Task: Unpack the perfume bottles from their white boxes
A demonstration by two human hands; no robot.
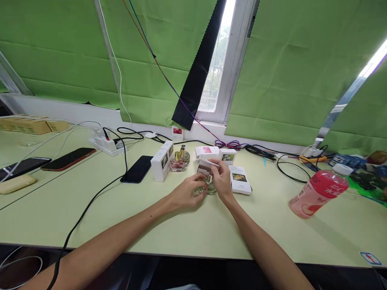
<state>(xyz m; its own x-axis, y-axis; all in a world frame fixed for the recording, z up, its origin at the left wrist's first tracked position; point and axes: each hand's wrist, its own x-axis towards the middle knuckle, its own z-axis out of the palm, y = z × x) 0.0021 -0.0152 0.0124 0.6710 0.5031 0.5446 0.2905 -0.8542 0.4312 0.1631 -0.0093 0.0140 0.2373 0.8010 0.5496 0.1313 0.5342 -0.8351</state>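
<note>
Near the middle of the table, my left hand [191,191] has its fingers curled round a small clear glass bottle [211,188]. The bottle stands on the table and is partly hidden by the fingers. Just above it, my right hand [221,178] grips a small box [204,167] with a brown and white side, tilted over the bottle. A white box with a yellow picture [240,180] lies right of my right hand. Left of my hands stand a pink glass bottle [177,163], a darker bottle [185,156] with a gold top and an upright white box [161,162].
A black phone [137,169] lies on the left, beside a long black cable [90,203]. More small boxes [207,150] sit behind my hands. A pink drink bottle [320,191] leans at the right. A power strip [107,145] and cables line the back edge.
</note>
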